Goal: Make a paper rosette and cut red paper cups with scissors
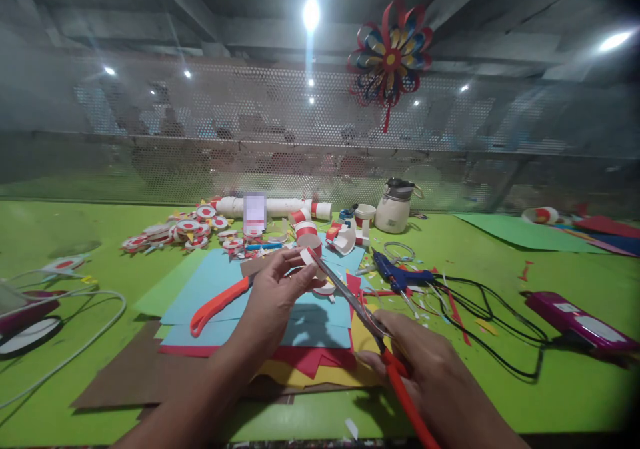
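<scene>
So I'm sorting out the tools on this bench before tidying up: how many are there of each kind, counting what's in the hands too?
Scissors, in the right hand: 1
Orange-handled cutter, on the blue paper: 1
Blue glue gun: 1
Total: 3 tools
The left hand holds a small paper piece, not a tool.

A paper-craft workshop. Under my hands lie stacked coloured sheets (320,322) on a green bench (500,396); right of my right hand (430,376), a glue gun (397,276); beyond my left hand (277,296), heaps of finished paper discs (185,230). Above hangs a paper pinwheel (390,59) on a perforated screen (200,122).
</scene>
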`<state>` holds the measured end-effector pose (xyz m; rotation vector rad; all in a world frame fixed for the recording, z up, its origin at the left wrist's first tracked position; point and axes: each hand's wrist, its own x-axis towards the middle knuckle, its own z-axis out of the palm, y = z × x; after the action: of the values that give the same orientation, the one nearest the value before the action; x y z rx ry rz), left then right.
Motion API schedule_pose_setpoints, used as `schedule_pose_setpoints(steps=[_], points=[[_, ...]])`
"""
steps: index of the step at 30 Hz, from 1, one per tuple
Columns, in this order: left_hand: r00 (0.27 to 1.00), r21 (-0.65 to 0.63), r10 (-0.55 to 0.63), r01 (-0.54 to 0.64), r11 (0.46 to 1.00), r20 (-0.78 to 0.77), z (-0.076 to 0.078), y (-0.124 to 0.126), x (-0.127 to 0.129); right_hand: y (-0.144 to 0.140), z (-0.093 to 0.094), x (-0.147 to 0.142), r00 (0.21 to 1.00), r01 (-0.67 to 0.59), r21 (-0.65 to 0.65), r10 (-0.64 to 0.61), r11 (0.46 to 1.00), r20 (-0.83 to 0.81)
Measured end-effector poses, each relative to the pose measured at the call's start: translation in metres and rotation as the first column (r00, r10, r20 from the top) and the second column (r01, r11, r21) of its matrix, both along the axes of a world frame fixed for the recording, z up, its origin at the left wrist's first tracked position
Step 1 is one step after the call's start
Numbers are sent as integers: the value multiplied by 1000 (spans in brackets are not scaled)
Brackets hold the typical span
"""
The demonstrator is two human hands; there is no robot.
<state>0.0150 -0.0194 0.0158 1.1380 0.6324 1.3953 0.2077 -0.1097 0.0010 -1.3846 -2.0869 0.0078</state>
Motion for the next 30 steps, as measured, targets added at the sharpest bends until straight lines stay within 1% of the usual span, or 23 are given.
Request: schedule_pose_setpoints(steps=[5,10,15,19,24,30], points=[[1000,-1,-9,9,1000,-6,0,0,-1,2,-1,1,1000,-8,15,7,1000,16],[1000,12,2,-2,1000,-18,-1,1,-3,-2,5,3,1000,14,-31,-14,999,-2],[998,17,-33,34,999,-55,-2,1,-3,-4,9,1,999,32,-56,-31,998,14],[997,23,-35,37,999,-74,-3,1,-3,-3,9,0,999,37,-66,-37,997,4],[999,23,-26,27,999,-35,-3,2,-2,-5,8,-1,1000,26,-31,-26,999,0],[1000,25,-13,13,1000,-2,-1,1,-1,-8,8,-3,1000,22,-32,-22,999,4]])
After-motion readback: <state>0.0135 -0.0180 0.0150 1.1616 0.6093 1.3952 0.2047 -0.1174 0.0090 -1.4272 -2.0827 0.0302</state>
